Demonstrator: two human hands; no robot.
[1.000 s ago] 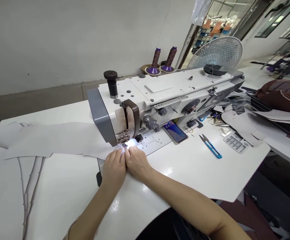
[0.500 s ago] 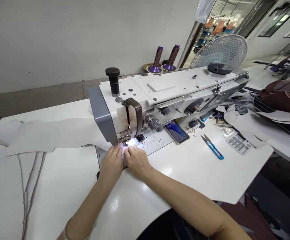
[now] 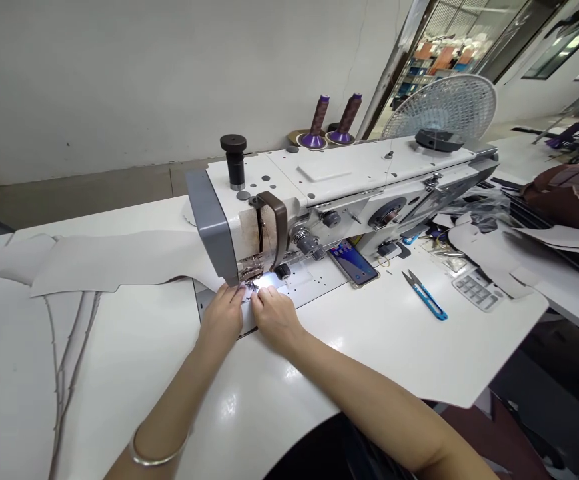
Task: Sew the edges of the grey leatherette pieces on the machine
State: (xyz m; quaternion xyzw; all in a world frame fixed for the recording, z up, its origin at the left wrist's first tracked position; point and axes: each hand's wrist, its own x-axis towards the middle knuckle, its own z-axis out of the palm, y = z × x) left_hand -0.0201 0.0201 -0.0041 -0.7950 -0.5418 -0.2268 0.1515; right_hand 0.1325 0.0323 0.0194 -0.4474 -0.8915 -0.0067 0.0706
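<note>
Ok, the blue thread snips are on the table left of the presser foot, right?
No, they're on the right: the head view shows the blue thread snips on the white table to the right of the presser foot.

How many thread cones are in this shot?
2: the left cone and the right cone stand upright side by side behind the sewing machine. Others may be hidden.

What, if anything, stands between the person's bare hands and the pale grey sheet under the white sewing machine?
Nothing visible: the left hand and right hand rest directly on the sheet beside the metal presser foot.
</note>
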